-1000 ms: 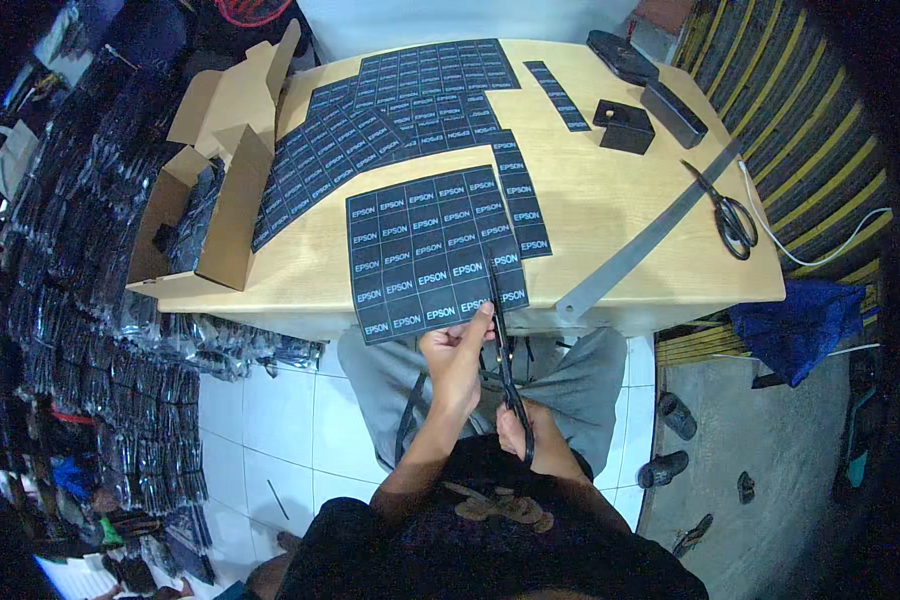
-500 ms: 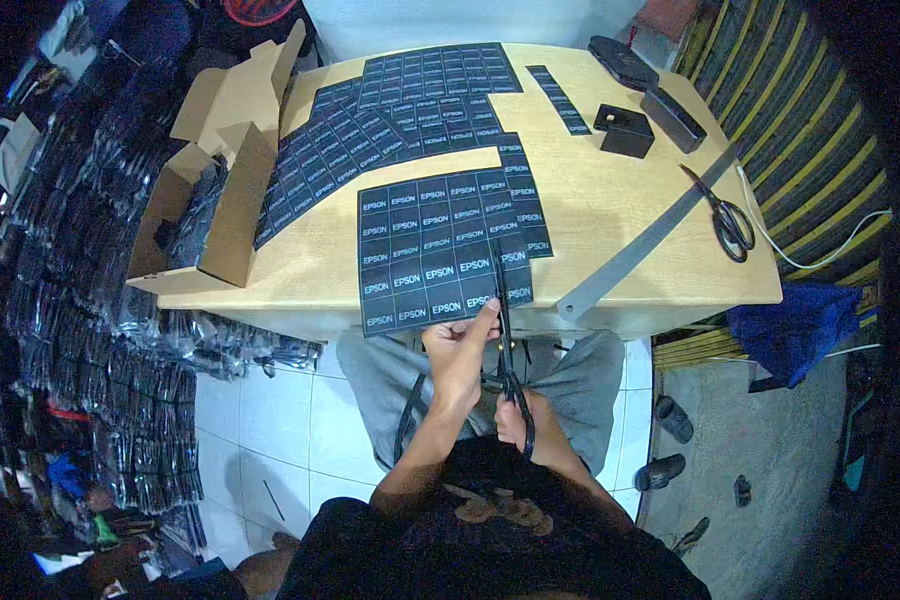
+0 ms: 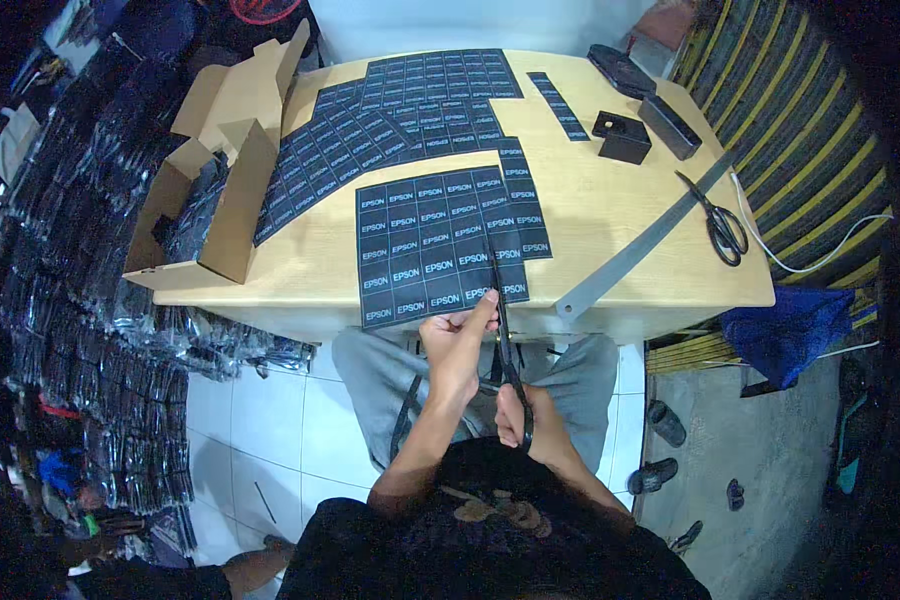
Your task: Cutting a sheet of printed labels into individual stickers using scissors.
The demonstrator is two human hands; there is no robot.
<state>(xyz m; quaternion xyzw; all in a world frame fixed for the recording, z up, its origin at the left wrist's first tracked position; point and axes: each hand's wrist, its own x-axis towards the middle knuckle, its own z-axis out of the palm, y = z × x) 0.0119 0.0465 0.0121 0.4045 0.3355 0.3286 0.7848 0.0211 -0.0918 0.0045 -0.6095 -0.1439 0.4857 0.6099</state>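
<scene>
My left hand (image 3: 453, 348) pinches the front edge of a black label sheet (image 3: 407, 246), thumb on top. The sheet is printed with a grid of pale lettering and reaches over the table's front edge. In my right hand (image 3: 516, 414) are black-handled scissors (image 3: 507, 345), fingers wrapped round the handles. Their blades point away from me, along the line beside the sheet's rightmost column, just right of my left thumb. Whether the blades are fully closed is hard to tell. A narrow piece of label sheet (image 3: 527, 215) lies just beyond the right edge.
More black label sheets (image 3: 440, 80) overlap at the back, beside an opened cardboard box (image 3: 232, 215). A label strip (image 3: 558, 105), black boxes (image 3: 623, 137), a metal ruler (image 3: 620, 262) and another pair of scissors (image 3: 715, 218) lie on the right. Stacked plastic-wrapped goods (image 3: 80, 370) stand left.
The scissors' blades have tilted slightly left along the cut line. Both hands keep nearly the same place and hold. At lower left, a limb of another person has shifted.
</scene>
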